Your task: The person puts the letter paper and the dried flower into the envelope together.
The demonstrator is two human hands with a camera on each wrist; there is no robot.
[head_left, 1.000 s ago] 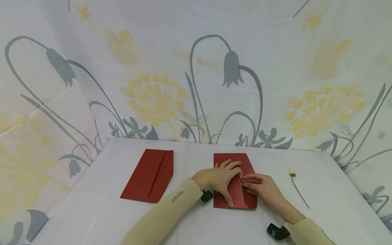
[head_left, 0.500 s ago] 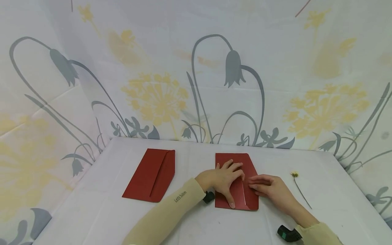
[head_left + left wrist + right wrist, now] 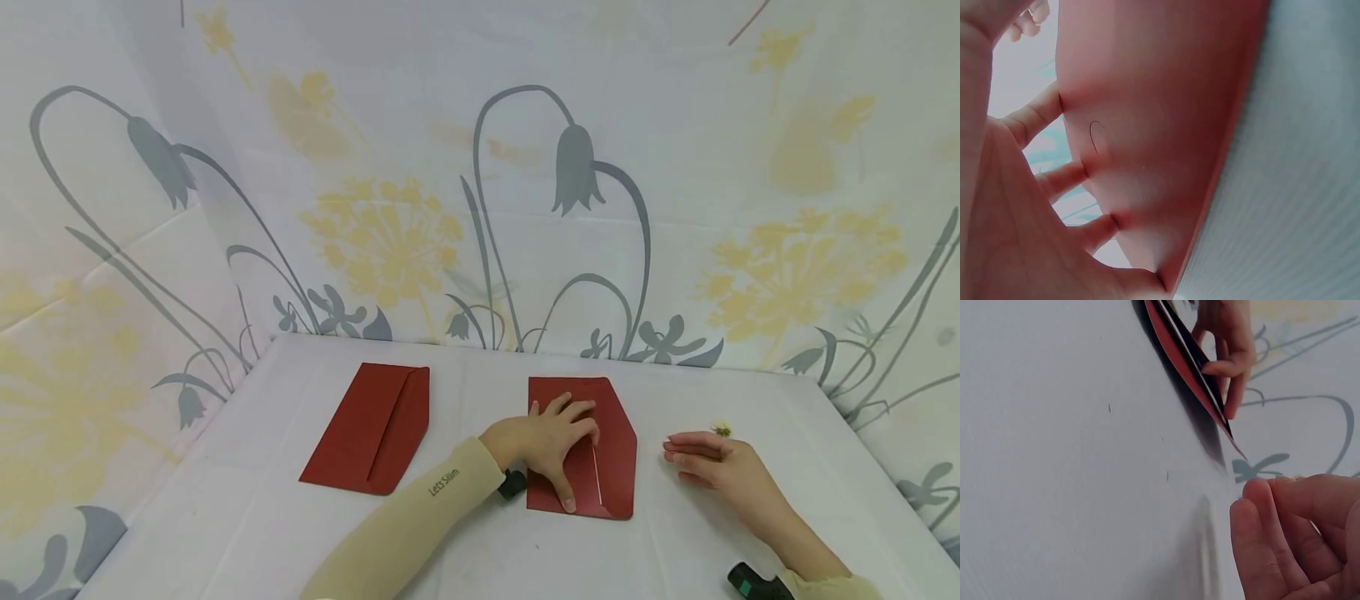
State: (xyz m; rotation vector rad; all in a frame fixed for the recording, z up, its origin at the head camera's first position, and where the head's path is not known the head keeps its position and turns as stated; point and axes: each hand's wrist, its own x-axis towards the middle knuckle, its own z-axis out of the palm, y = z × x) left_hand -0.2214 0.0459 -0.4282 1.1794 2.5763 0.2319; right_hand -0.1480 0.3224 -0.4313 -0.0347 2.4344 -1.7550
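Note:
On the white table, my left hand (image 3: 551, 446) rests with fingers spread on a red envelope (image 3: 617, 442) whose flap side points right. A thin white edge (image 3: 597, 479) shows along the envelope's opening; what it belongs to cannot be told. In the left wrist view, fingertips press on the red paper (image 3: 1154, 125). Right of the envelope, apart from it, my right hand (image 3: 727, 473) hovers with fingers loosely bent and nothing seen between them. Just behind it is a small yellow flower (image 3: 722, 428), its stem hidden by the hand.
Another red envelope (image 3: 352, 429) lies to the left, flap side to the right. A white cloth with grey and yellow flower prints (image 3: 517, 250) rises behind the table. Black wrist cameras (image 3: 756, 582) sit by both wrists, close to the tabletop (image 3: 480, 550).
My right hand has left the envelope's opening and moved right, toward the flower, covering its stem. The left hand stays on the envelope.

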